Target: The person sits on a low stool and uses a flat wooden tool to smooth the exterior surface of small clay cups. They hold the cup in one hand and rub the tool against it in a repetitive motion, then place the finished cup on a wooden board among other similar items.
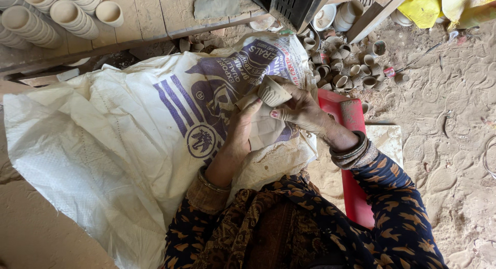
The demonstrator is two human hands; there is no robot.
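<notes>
A white woven sack [103, 145] with purple print spreads over the person's lap and the dusty floor [444, 160]. A red plastic seat [351, 145] shows beneath the right arm. Stacked clay cups [46, 13] lie on planks at the top left, and a heap of small fired cups [346, 67] sits beyond the hands. The right hand [302, 111] curls closed around a small ribbed clay cup [273, 92], its mouth tipped up and to the left. The left hand [243, 129] comes up from below, fingers loosely bent, fingertips touching the cup's base. The right hand is the nearer. The cup's far side and the left palm are hidden.
</notes>
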